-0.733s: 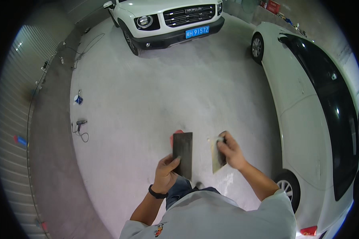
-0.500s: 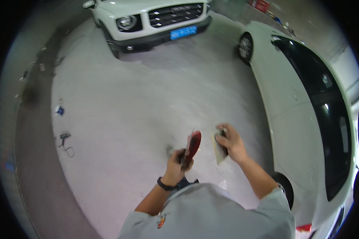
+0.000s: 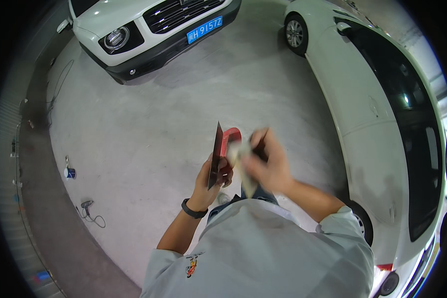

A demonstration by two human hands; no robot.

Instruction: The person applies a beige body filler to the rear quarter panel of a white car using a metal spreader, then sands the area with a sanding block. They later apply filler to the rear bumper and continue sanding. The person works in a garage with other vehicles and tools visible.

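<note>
My left hand (image 3: 205,181) is closed around a red-handled trowel (image 3: 216,154), its thin dark blade held upright and seen nearly edge-on. The red handle curves out on the blade's right side. Just right of it, my right hand (image 3: 272,161), blurred by motion, grips a pale flat spreader (image 3: 246,174) with a dark part under the fingers. The spreader's upper end overlaps the red handle in view; I cannot tell whether they touch. Both hands are in front of my shirt, above the floor.
A white car (image 3: 126,17) with a blue plate stands ahead on the left. Another white car (image 3: 362,114) runs along my right. On the grey floor (image 3: 134,149) at left lie a corded heat-gun-like tool (image 3: 87,203), a small blue-and-white container (image 3: 70,172) and a cable (image 3: 60,84).
My right hand has moved left with the spreader, up to the trowel. The trowel has turned so its blade shows at the left. My view has shifted, moving the cars in the picture.
</note>
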